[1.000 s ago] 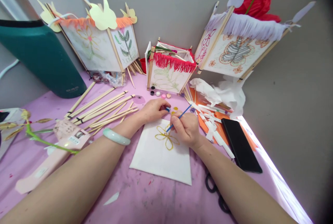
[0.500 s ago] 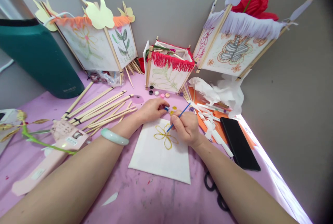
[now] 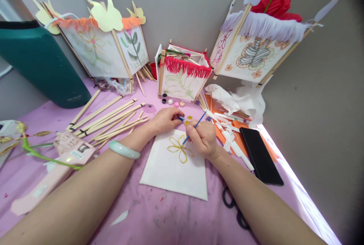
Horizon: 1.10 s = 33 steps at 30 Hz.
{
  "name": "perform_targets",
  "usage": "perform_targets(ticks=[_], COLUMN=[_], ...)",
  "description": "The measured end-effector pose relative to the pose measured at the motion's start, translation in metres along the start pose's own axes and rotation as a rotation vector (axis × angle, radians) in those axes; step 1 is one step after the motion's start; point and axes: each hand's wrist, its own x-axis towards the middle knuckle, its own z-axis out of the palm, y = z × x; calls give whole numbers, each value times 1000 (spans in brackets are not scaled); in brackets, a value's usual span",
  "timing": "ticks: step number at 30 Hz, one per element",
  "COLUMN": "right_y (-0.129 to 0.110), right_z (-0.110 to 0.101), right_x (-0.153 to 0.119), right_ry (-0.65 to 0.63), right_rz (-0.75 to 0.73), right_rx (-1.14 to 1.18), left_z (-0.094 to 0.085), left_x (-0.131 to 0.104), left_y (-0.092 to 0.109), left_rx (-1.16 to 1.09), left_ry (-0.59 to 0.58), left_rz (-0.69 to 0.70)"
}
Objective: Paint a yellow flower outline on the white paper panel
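Note:
My right hand (image 3: 202, 138) is closed around a thin blue paintbrush (image 3: 194, 127), its tip on the middle of a yellow flower outline (image 3: 181, 148). That flower is painted on a white panel (image 3: 176, 178) lying flat on the table. Past the panel's far edge, the fingers of my left hand (image 3: 168, 120) are closed on a small blue paint pot (image 3: 181, 118). Small yellow paint pots (image 3: 189, 117) stand just right of those fingers. A pale green bangle (image 3: 124, 149) circles my left wrist.
Wooden sticks (image 3: 113, 120) lie at left, near a pink boxed glue gun (image 3: 71, 150) and a teal bottle (image 3: 45, 63). Decorated lanterns (image 3: 182, 85) stand at the back. On the right are paper scraps (image 3: 234, 150), a black phone (image 3: 261, 156) and black-handled scissors (image 3: 242, 218).
The whole view has shifted very slightly to the left. Both hands, the brush and the panel keep nearly the same positions relative to each other.

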Motion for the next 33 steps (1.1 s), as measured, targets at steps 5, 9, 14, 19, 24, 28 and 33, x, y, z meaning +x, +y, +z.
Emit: perform_targets(ticks=[5, 9, 14, 19, 24, 28, 33], right_y=[0, -1, -3, -1, 8, 18, 25], right_z=[-1, -1, -2, -1, -4, -10, -10], right_x=[1, 1, 1, 3, 5, 5, 3], right_ry=[-1, -7, 138, 340, 477, 537, 478], right_rz=[3, 17, 251, 402, 472, 457, 377], right_rx=[2, -6, 200, 229, 158, -29, -173], left_z=[0, 0, 1, 1, 2, 3, 4], left_x=[0, 0, 0, 1, 1, 0, -1], left_y=[0, 0, 0, -2, -5, -6, -6], left_rx=[0, 9, 35, 49, 51, 27, 7], left_ry=[2, 8, 15, 16, 13, 27, 29], left_rz=[5, 3, 0, 17, 28, 36, 34])
